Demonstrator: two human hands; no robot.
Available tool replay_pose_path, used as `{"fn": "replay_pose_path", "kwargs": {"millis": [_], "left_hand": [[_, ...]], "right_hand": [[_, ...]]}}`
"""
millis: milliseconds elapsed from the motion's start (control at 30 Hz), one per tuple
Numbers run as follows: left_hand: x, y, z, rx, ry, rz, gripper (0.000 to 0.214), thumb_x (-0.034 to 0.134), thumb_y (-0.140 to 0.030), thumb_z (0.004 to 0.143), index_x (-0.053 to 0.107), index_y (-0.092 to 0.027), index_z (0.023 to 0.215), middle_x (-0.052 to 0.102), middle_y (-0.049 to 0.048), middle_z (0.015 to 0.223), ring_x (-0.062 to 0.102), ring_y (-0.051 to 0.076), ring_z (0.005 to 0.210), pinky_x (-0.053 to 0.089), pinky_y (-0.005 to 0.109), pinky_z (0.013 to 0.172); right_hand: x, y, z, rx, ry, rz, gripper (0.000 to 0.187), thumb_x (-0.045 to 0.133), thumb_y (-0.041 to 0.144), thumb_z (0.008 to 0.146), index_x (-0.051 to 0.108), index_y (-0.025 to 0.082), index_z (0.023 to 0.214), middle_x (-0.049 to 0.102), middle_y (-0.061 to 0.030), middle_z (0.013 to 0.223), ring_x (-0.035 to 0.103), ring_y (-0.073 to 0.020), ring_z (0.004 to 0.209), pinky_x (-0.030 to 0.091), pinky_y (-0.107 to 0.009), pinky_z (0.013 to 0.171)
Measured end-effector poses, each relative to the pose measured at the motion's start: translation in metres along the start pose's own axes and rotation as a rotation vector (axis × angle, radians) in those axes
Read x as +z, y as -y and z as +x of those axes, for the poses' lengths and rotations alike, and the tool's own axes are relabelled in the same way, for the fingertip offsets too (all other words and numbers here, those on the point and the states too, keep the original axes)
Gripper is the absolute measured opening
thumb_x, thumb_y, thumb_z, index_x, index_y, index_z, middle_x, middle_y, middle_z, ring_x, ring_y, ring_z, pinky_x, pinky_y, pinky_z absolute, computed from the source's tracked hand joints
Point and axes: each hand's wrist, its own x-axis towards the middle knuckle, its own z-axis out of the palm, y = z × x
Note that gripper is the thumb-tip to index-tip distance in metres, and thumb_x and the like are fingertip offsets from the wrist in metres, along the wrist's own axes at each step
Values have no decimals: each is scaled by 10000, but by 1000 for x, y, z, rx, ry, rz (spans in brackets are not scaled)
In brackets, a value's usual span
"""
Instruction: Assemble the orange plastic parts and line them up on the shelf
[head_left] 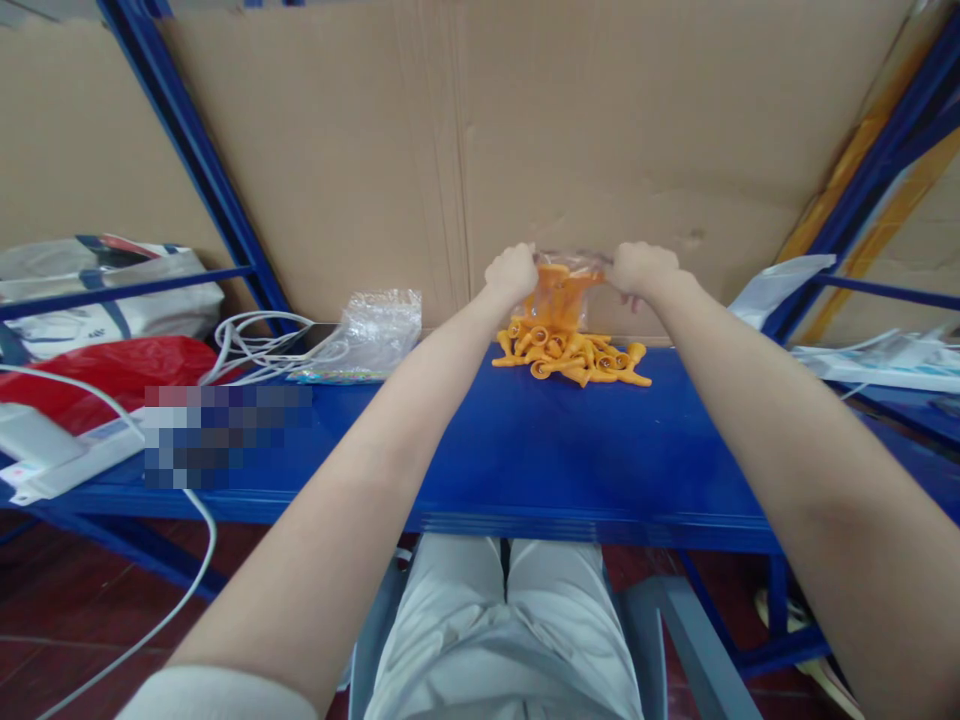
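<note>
Both arms reach forward over the blue table, and a clear plastic bag with orange plastic parts inside hangs between my hands. My left hand is closed on the bag's upper left edge. On the other side, my right hand grips its upper right edge, fingers curled. Right below the bag lies a loose pile of orange plastic pieces, with round hollow ends and narrow stems. Whether the bag's bottom touches the pile I cannot tell.
Left of the pile rest a crumpled clear plastic bag and coiled white cables. A white power strip and red bag are at far left. Cardboard stands behind the blue tabletop; blue posts flank it.
</note>
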Motion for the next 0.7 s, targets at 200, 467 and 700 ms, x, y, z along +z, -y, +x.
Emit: {"fn": "replay_pose_path", "kwargs": {"millis": [200,467,700], "left_hand": [[-5,10,6,-94,53,-270,360,506,-203,999,634,-146,1330,710,147,1095,741,307,1020,567,372,831],[2,17,8,-29,-66,-378,419,413,-325,1061,544,-253,1452,658,107,1298,745,261,1010,582,277,699],[-6,19,-19,-157,19,-389,421,592,-450,997,624,-180,1318,772,110,962,773,205,786,563,235,655]], "right_hand": [[-6,18,8,94,-40,222,520,471,472,1047,678,109,737,751,-133,804,760,-252,1003,586,-381,885],[-6,34,5,80,-102,574,503,451,350,1056,658,92,677,760,-99,859,780,-219,909,600,-336,794],[-11,50,1,278,-21,499,525,342,329,1075,631,48,738,752,-144,951,766,-226,953,572,-334,766]]}}
